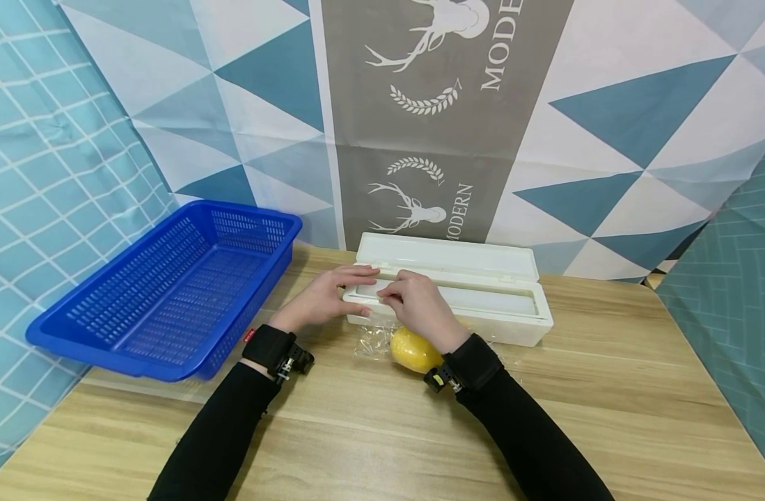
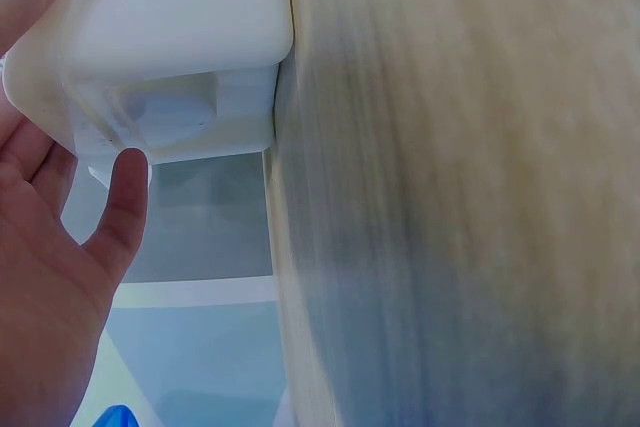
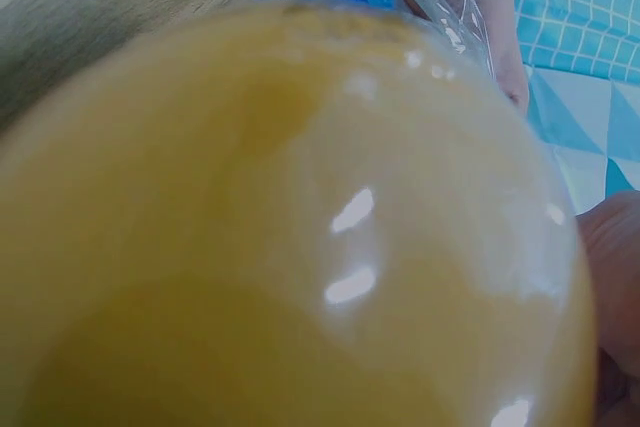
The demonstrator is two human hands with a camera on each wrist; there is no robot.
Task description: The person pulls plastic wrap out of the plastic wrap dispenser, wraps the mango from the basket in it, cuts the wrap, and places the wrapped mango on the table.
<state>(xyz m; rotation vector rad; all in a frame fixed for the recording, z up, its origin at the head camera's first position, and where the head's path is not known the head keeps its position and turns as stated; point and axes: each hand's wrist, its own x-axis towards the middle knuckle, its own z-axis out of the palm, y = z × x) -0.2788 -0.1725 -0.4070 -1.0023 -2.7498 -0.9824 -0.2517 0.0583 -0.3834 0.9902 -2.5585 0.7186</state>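
Observation:
A long white cling film box (image 1: 509, 330) stands at the back of the table with its lid (image 1: 445, 252) raised. My left hand (image 1: 322, 296) holds its left end, fingers over the top and thumb at the front; in the left wrist view the thumb (image 2: 122, 212) lies near the box end (image 2: 180, 17). Above the box's left part, my right hand (image 1: 420, 306) has curled fingers, thumb and fingertips together at the inner rail; anything between them is hidden. Below that wrist lies a shiny yellow fruit (image 1: 413, 350) under clear film (image 1: 372, 341), filling the right wrist view (image 3: 300, 197).
To the left stands a large blue plastic basket (image 1: 169, 362), close to my left forearm. A patterned cloth (image 1: 445, 125) hangs right behind the box. The wooden table (image 1: 382, 431) runs forward of the box and out to the right.

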